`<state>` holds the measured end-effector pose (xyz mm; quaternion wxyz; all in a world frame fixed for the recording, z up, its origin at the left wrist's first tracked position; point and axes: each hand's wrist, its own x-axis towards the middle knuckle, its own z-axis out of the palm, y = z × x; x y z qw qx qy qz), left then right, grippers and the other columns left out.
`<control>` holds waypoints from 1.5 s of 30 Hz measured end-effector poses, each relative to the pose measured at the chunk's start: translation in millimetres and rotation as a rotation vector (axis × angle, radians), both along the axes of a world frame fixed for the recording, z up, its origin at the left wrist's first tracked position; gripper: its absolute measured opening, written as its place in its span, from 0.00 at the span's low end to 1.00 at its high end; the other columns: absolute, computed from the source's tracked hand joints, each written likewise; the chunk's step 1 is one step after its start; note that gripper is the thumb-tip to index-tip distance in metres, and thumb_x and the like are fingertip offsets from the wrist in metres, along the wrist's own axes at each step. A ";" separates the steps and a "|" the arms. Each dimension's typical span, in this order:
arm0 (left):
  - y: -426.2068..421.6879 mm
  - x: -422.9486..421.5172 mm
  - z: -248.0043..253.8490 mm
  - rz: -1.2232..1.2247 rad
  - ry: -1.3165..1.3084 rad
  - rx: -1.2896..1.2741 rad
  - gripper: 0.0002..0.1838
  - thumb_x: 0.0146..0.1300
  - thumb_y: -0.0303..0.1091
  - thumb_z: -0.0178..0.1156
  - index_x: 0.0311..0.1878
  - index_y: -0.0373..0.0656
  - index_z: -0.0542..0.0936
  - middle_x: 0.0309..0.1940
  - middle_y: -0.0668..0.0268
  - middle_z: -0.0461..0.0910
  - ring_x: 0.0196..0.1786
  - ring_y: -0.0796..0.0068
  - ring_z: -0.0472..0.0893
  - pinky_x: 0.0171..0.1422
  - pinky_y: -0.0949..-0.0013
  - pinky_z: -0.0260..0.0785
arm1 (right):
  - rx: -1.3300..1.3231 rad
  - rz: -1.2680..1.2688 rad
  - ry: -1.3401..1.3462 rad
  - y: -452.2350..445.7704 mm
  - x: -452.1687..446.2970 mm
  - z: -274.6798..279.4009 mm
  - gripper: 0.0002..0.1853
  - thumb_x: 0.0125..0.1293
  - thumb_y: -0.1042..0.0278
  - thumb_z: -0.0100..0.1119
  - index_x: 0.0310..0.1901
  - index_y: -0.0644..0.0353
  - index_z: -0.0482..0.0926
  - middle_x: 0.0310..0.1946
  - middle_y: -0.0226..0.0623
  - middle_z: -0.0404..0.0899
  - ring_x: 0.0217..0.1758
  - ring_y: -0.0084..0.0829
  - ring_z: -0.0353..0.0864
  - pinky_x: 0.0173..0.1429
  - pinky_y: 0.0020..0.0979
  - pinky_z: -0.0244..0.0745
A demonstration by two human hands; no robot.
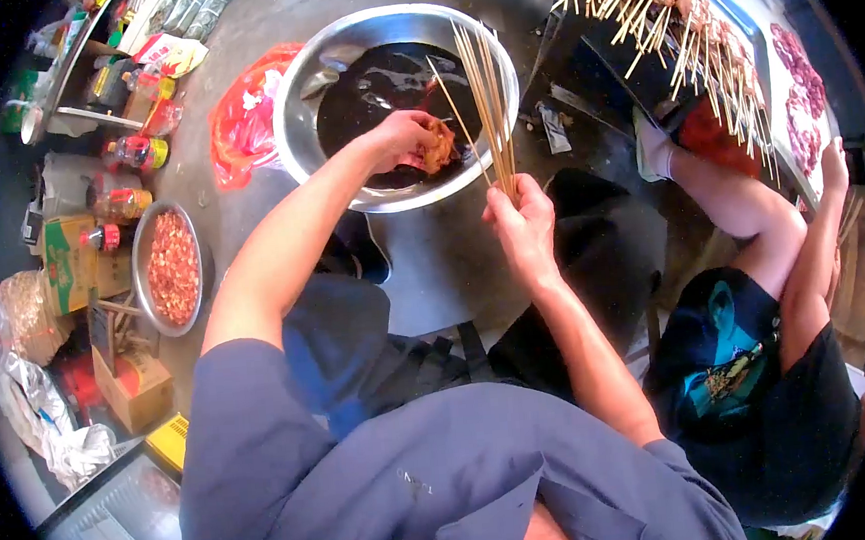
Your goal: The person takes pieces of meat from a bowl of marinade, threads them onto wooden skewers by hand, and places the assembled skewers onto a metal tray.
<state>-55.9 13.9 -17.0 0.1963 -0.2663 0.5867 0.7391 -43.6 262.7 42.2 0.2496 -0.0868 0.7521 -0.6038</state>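
Note:
A wide steel basin [403, 201] in front of me holds dark liquid [351, 105]. Over its near right part, my left hand [405, 136] grips a reddish-brown piece of meat [437, 149], with fingers closed around it. To the right, by the basin's near rim, my right hand [521, 219] is closed on the lower ends of a bundle of bamboo skewers [489, 95]. They point up and away across the basin's right side. One thin skewer [457, 113] slants left from the bundle, its upper end over the liquid. Whether it touches the meat I cannot tell.
Left of the basin lies a red plastic bag [232, 123]. A metal bowl [203, 261] of chopped reddish pieces, bottles [138, 152] and cardboard boxes [135, 386] stand farther left. Many skewered meats [675, 2] lie on a table at right, beside a seated person [761, 377].

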 end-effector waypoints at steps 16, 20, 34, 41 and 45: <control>-31.0 5.6 49.6 0.428 0.205 -0.010 0.11 0.59 0.23 0.61 0.43 0.41 0.73 0.38 0.61 0.79 0.39 0.63 0.83 0.42 0.59 0.79 | 0.022 0.045 -0.017 -2.1 6.0 -3.4 0.09 0.65 0.65 0.56 0.36 0.63 0.76 0.22 0.30 0.77 0.26 0.22 0.74 0.33 0.28 0.70; -37.0 8.1 52.2 0.572 0.241 0.052 0.16 0.58 0.20 0.58 0.50 0.36 0.70 0.42 0.56 0.78 0.41 0.57 0.83 0.47 0.55 0.80 | 0.029 0.062 0.003 -4.7 8.0 -6.2 0.09 0.65 0.65 0.56 0.36 0.63 0.76 0.22 0.30 0.77 0.25 0.22 0.74 0.33 0.28 0.70; -54.6 4.8 45.6 0.502 0.177 0.203 0.14 0.70 0.39 0.55 0.49 0.39 0.78 0.40 0.61 0.83 0.43 0.68 0.82 0.50 0.67 0.76 | 0.015 0.082 0.005 -2.7 10.0 -3.4 0.08 0.64 0.66 0.57 0.36 0.62 0.75 0.21 0.29 0.77 0.26 0.20 0.75 0.33 0.27 0.70; -74.9 12.2 23.8 0.522 0.060 0.008 0.15 0.69 0.43 0.57 0.48 0.41 0.78 0.33 0.65 0.83 0.29 0.73 0.81 0.32 0.70 0.74 | 0.004 0.078 -0.010 -4.5 10.7 -3.0 0.08 0.65 0.66 0.57 0.36 0.62 0.75 0.22 0.28 0.77 0.26 0.19 0.74 0.32 0.26 0.70; -87.0 14.3 7.9 0.549 0.039 -0.028 0.11 0.68 0.38 0.58 0.48 0.41 0.75 0.39 0.59 0.82 0.31 0.68 0.83 0.32 0.69 0.76 | -0.017 0.083 -0.046 -4.6 10.8 -0.2 0.07 0.65 0.66 0.57 0.36 0.62 0.75 0.22 0.28 0.77 0.26 0.18 0.73 0.32 0.26 0.70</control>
